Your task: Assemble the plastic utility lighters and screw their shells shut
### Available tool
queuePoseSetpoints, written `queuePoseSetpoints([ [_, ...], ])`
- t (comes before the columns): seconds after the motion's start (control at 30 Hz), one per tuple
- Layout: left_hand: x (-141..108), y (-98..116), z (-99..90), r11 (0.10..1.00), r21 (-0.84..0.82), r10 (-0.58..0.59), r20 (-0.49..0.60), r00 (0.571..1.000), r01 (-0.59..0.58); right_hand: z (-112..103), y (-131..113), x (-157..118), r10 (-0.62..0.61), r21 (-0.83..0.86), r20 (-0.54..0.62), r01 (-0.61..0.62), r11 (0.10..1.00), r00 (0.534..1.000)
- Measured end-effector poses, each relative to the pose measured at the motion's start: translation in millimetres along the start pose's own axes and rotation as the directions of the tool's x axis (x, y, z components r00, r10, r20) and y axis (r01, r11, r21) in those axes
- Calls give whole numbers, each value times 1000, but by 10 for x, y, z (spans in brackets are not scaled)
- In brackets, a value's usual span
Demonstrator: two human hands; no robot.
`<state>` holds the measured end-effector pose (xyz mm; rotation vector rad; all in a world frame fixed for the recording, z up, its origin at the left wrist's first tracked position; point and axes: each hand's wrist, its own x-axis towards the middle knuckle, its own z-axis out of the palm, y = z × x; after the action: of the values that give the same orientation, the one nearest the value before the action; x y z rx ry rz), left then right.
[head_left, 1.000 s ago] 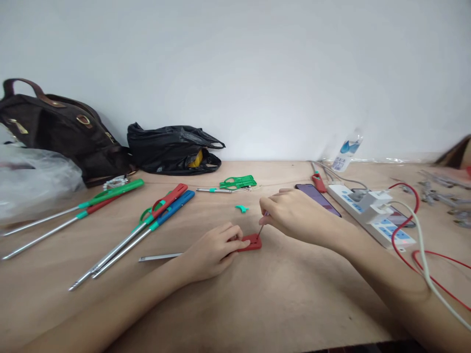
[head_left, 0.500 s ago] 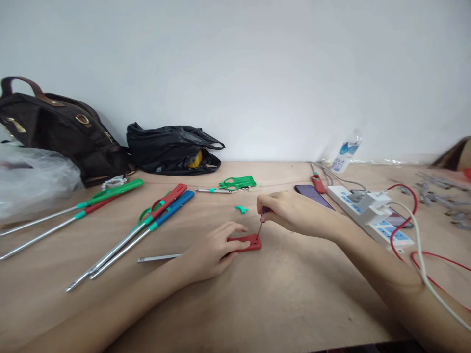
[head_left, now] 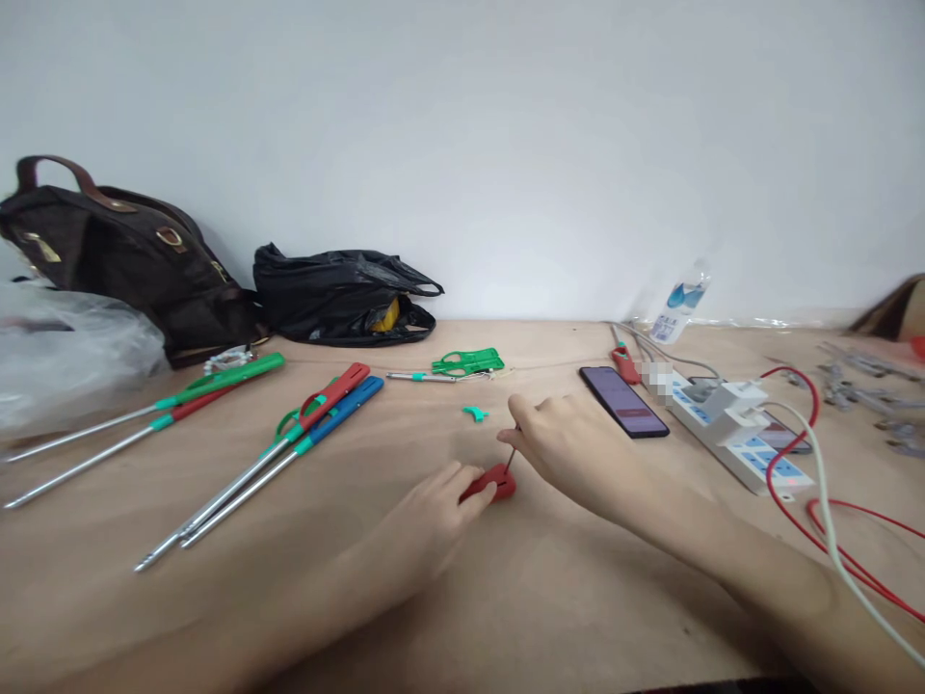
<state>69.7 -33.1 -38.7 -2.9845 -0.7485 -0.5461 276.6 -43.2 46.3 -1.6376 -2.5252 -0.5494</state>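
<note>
My left hand [head_left: 440, 511] is closed on the handle of a red gas lighter [head_left: 498, 482] that lies on the table; its metal tube is hidden by the hand and forearm. In my right hand [head_left: 560, 439] is a screwdriver [head_left: 513, 457], its thin shaft pointing down and its tip at the end of the red handle. The fingers cover most of the screwdriver's grip. Just beyond the hands lies a small teal trigger [head_left: 475, 413]. Farther back sit an opened green lighter casing [head_left: 468, 361] and a metal tube [head_left: 415, 377] with thin wires.
Several long lighters [head_left: 329, 405] lie at left. Behind them are a dark backpack [head_left: 122, 255], a clear plastic bag [head_left: 76, 333] and a black bag [head_left: 332, 294]. At right are a phone [head_left: 625, 400], a power strip [head_left: 744, 448] with cables, a bottle [head_left: 679, 304] and scattered metal parts [head_left: 867, 386].
My left hand has shifted forward along the red lighter, covering its tube. My right hand has dropped lower and nearer, with the screwdriver steeper, uncovering more of the phone.
</note>
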Motion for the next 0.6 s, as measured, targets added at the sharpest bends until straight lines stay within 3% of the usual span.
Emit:
queuePoseSetpoints([
  [0.1,-45,65,99,990,142,33,-67,997,-23,29,-65,-22,38,-1,-22,-38,999,999],
  [0.2,-59,47,121,977,207,56,-52,997,-44,10,-29,3,61,63,-9,-61,996,998],
  [0.3,-23,-40,47,986,166,36,7,999,-37,-36,129,81,63,233,43,-71,970,997],
  [0.43,61,-226,-86,998,68,-7,46,999,4,14,378,201,59,509,100,-102,855,993],
  [0.6,82,-437,-115,994,30,-108,47,993,106,158,443,257,102,600,-54,-49,799,993],
])
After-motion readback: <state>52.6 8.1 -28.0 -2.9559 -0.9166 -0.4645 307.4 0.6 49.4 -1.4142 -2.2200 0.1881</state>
